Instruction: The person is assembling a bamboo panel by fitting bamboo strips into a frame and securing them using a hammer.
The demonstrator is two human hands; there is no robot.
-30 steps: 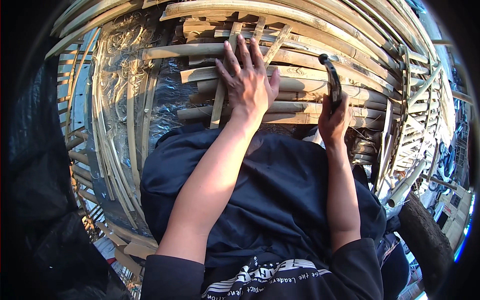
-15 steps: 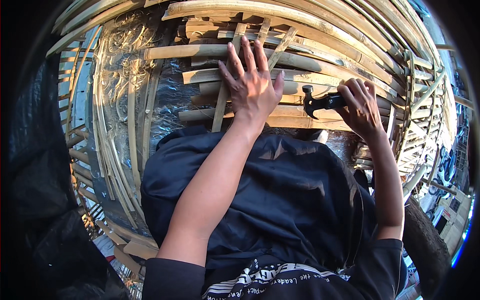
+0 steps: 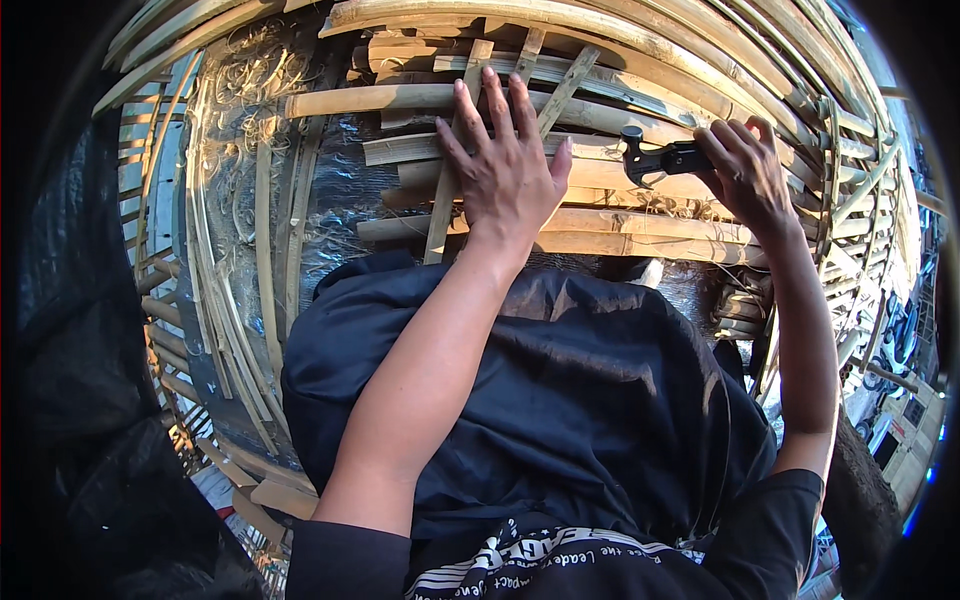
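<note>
Where the dark cloth over the person's lap ends, split bamboo slats begin, lying side by side beyond it and curving across my view (the fisheye lens adds to the bend). Well to the left of the cloth, a black sheet fills the edge of my feed. Beyond the cloth's right side I make out a bamboo lattice, and a thick brown log shows just past the cloth's right edge. Thin bamboo strips run lengthwise near the cloth, on its left.

Beyond the middle of the cloth, the left hand is laid out over the slats, palm down, fingers spread apart and clamped on nothing. Farther to the right beyond the cloth, I see the right hand wrapped around the handle of a black claw hammer. That tool is over the slats beyond the cloth's right half, head pointing left; I cannot tell whether it touches the bamboo. Three narrow crosspieces lie across the slats beyond the cloth, one passing under the left hand. Pale curled shavings are scattered well beyond the cloth's left side.
</note>
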